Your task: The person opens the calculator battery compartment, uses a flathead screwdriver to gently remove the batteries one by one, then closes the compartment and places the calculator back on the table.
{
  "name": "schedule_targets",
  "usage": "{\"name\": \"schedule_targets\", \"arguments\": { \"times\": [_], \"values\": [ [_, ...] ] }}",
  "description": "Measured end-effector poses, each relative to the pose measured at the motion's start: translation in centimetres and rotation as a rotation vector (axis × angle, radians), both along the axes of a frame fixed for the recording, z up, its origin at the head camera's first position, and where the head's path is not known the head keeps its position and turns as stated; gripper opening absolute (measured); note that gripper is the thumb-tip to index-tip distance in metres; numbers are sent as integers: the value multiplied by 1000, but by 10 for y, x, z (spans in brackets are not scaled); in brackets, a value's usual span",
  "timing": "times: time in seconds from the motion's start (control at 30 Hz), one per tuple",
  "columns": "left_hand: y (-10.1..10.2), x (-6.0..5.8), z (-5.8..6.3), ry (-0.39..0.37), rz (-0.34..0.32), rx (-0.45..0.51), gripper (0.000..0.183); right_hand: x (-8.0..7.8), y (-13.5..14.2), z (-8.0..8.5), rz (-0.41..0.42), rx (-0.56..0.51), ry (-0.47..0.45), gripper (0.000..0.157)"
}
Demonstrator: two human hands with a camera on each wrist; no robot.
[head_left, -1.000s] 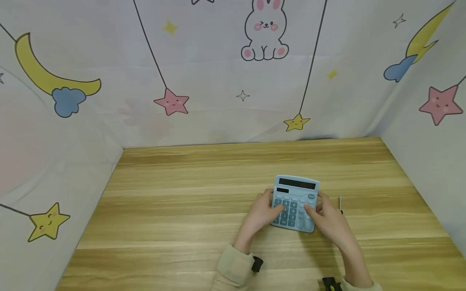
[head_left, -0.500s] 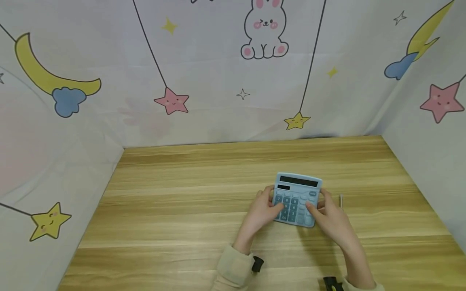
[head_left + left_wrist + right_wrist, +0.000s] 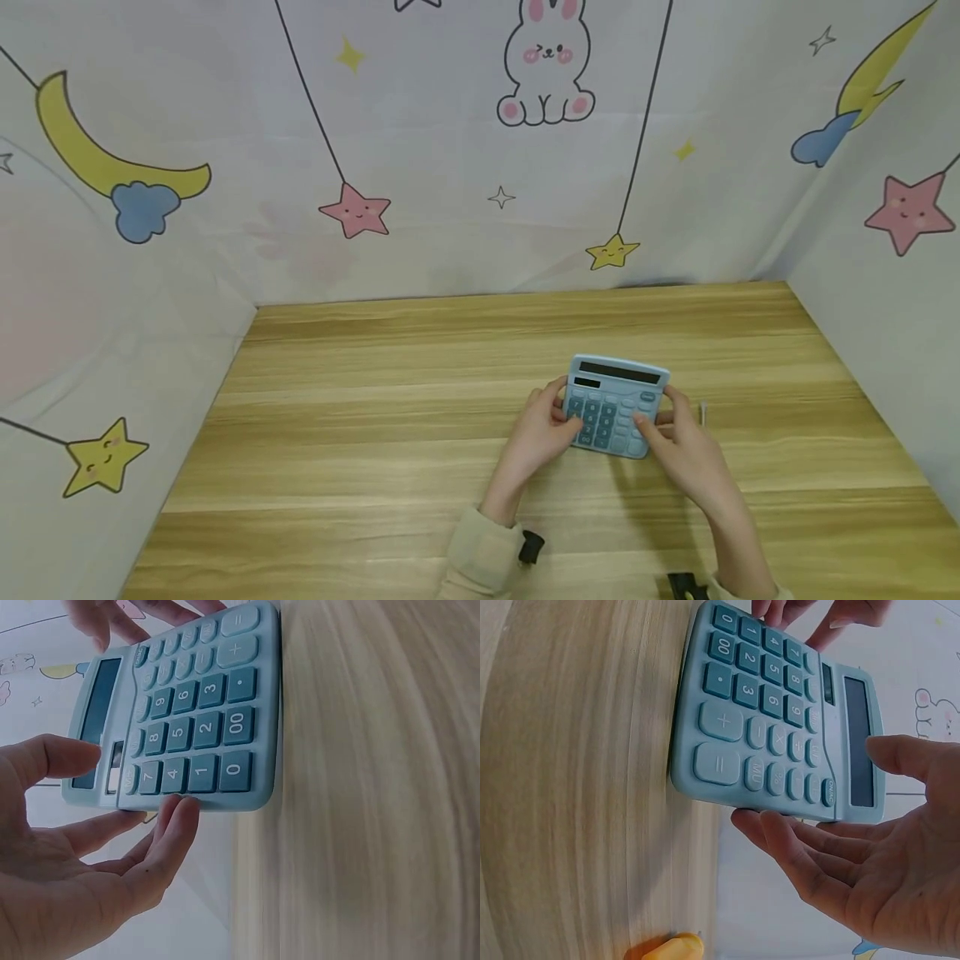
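Note:
A light blue calculator with dark teal number keys is held between both hands over the wooden table, display end raised. My left hand grips its left edge; in the left wrist view that thumb lies over the display side and the other fingers are at the edge. On the opposite edge my right hand holds it, thumb on the display side in the right wrist view. I cannot tell whether the calculator's lower edge touches the table.
A thin metal shaft lies on the table just right of the right hand, its lower part hidden. In the right wrist view an orange-yellow piece lies on the table. Printed cloth walls stand behind and at both sides.
The calculator has shifted slightly away from me and to the right, and appears more tilted up. Both hands keep hold of it throughout.

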State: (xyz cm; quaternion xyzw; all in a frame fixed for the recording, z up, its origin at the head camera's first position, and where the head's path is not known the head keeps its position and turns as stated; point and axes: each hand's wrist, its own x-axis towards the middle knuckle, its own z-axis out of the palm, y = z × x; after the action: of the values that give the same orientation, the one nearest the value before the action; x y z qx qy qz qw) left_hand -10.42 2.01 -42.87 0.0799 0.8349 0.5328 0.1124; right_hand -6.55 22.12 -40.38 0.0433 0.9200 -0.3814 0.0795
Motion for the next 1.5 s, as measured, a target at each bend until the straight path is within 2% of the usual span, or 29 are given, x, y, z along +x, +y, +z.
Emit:
{"name": "schedule_targets", "arguments": {
  "times": [0.27,0.6,0.9,1.3,1.5],
  "values": [
    [-1,1,0,20,4,25,67,2,-1,6,17,-29,-13,82],
    [1,-1,-2,24,27,60,67,2,0,5,33,-58,22,72],
    [2,-2,-4,32,30,164,68,2,2,4,32,-109,56,66],
    [-1,-2,-5,38,24,243,68,4,4,4,30,-234,40,64],
    [-1,-2,-5,25,29,264,66,4,4,2,54,-324,92,63]
  ]
}}
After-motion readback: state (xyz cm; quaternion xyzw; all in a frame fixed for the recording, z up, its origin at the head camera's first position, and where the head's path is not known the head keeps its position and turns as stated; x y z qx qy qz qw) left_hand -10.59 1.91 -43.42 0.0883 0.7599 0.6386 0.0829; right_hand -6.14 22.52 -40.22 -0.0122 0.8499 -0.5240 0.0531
